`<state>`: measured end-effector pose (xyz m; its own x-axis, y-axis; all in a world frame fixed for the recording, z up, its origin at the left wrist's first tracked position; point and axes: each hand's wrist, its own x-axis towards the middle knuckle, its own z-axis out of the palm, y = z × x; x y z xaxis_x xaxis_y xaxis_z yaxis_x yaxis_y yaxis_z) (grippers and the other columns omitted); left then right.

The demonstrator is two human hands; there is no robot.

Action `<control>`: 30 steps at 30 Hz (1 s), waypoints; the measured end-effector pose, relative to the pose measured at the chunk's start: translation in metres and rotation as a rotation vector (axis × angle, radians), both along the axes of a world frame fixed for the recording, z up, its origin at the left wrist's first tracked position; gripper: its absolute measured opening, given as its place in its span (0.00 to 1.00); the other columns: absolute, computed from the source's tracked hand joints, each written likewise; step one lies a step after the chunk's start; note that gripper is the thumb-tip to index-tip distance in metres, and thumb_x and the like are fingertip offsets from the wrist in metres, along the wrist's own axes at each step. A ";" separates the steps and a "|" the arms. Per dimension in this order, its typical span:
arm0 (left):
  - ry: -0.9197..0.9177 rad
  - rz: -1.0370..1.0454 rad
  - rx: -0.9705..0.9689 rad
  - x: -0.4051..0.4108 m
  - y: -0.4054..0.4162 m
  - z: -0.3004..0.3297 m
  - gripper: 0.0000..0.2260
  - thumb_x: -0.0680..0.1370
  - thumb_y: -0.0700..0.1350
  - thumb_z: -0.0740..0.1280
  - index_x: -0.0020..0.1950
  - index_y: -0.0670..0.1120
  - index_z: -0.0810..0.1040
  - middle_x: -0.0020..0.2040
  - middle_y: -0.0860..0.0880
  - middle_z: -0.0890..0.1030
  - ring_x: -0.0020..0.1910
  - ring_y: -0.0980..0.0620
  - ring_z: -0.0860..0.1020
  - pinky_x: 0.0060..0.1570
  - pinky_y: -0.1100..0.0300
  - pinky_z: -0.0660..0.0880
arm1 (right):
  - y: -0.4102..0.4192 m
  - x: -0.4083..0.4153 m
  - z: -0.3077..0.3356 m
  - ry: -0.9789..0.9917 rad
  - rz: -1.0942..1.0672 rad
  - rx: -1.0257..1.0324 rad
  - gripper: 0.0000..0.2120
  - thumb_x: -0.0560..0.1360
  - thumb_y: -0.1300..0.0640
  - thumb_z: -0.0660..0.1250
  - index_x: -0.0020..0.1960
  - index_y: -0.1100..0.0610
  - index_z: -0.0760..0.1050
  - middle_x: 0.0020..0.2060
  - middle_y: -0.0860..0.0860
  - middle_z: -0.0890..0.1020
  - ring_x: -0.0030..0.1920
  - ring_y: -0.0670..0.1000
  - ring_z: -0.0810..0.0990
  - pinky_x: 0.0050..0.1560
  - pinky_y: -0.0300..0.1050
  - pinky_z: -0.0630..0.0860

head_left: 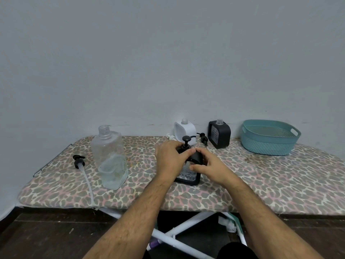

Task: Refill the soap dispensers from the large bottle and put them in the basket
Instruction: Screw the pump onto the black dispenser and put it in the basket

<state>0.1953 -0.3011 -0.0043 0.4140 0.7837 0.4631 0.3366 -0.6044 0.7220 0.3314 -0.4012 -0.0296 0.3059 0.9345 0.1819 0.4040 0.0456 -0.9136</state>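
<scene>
In the middle of the frame we see both hands on a black soap dispenser (188,176) that stands on the leopard-print ironing board (261,184). The left hand (170,159) curls over the top of it, fingers wrapped round the collar of the black pump (186,142) that sits in its neck. The right hand (211,170) grips the dispenser's upper right shoulder and side, thumb across the front.

To the left of centre stands the large clear bottle (110,157), upright and uncapped, with a low level of clear liquid in the bottom. Further left, its black pump with a long tube (82,166) lies flat on the board, the tube running toward the near edge.

Behind the hands, near the wall, we see a white dispenser (182,130) with an open neck, partly hidden by the pump head, with a small white pump (170,136) just showing at its left. To its right stands a second black dispenser (220,134), also open at the neck, and between the two lies a loose black pump (203,138).

At the right of the frame the teal basket (268,144) sits on the board, well apart from the hands, with nothing visible inside it.
</scene>
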 end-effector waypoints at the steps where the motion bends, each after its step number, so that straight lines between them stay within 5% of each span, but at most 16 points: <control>1: 0.000 -0.015 -0.004 0.000 0.001 -0.001 0.22 0.64 0.70 0.66 0.46 0.56 0.84 0.39 0.59 0.82 0.43 0.58 0.80 0.55 0.45 0.76 | 0.000 0.000 0.000 0.003 0.005 0.002 0.25 0.68 0.52 0.75 0.63 0.42 0.74 0.57 0.46 0.81 0.58 0.48 0.80 0.61 0.46 0.77; 5: -0.002 -0.152 -0.052 -0.005 0.005 0.000 0.14 0.69 0.60 0.72 0.47 0.52 0.84 0.40 0.55 0.83 0.43 0.55 0.80 0.48 0.50 0.78 | 0.001 0.001 0.000 0.028 0.022 0.006 0.27 0.66 0.50 0.76 0.63 0.42 0.74 0.58 0.48 0.81 0.59 0.50 0.80 0.61 0.47 0.77; 9: 0.075 -0.414 -0.236 -0.019 0.016 0.016 0.06 0.76 0.46 0.72 0.51 0.48 0.84 0.43 0.54 0.85 0.43 0.60 0.82 0.45 0.66 0.76 | 0.000 0.001 0.001 0.043 0.040 -0.008 0.25 0.69 0.56 0.76 0.63 0.44 0.74 0.58 0.49 0.81 0.59 0.51 0.81 0.59 0.46 0.79; 17: 0.134 -0.231 -0.155 -0.011 0.005 0.015 0.22 0.65 0.61 0.76 0.54 0.52 0.81 0.47 0.57 0.82 0.46 0.60 0.80 0.49 0.59 0.77 | 0.000 0.000 0.000 0.010 0.012 0.017 0.24 0.68 0.55 0.75 0.61 0.42 0.74 0.56 0.48 0.82 0.57 0.48 0.81 0.62 0.50 0.78; 22: 0.114 0.028 -0.032 -0.007 -0.013 0.018 0.23 0.65 0.63 0.77 0.51 0.50 0.80 0.44 0.58 0.77 0.44 0.58 0.76 0.46 0.60 0.74 | 0.000 -0.001 0.000 0.009 0.008 0.030 0.22 0.71 0.60 0.75 0.62 0.46 0.74 0.55 0.48 0.82 0.56 0.47 0.81 0.58 0.45 0.77; 30: 0.083 0.049 0.010 -0.002 -0.008 0.015 0.19 0.68 0.60 0.76 0.51 0.48 0.84 0.45 0.54 0.84 0.45 0.54 0.79 0.54 0.52 0.75 | 0.001 -0.001 -0.001 0.037 0.019 0.037 0.23 0.72 0.63 0.75 0.61 0.44 0.74 0.55 0.49 0.82 0.56 0.48 0.82 0.57 0.42 0.78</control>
<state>0.1937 -0.3091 0.0103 0.4123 0.7995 0.4368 0.4249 -0.5929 0.6841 0.3307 -0.4006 -0.0303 0.2952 0.9331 0.2054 0.3687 0.0871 -0.9255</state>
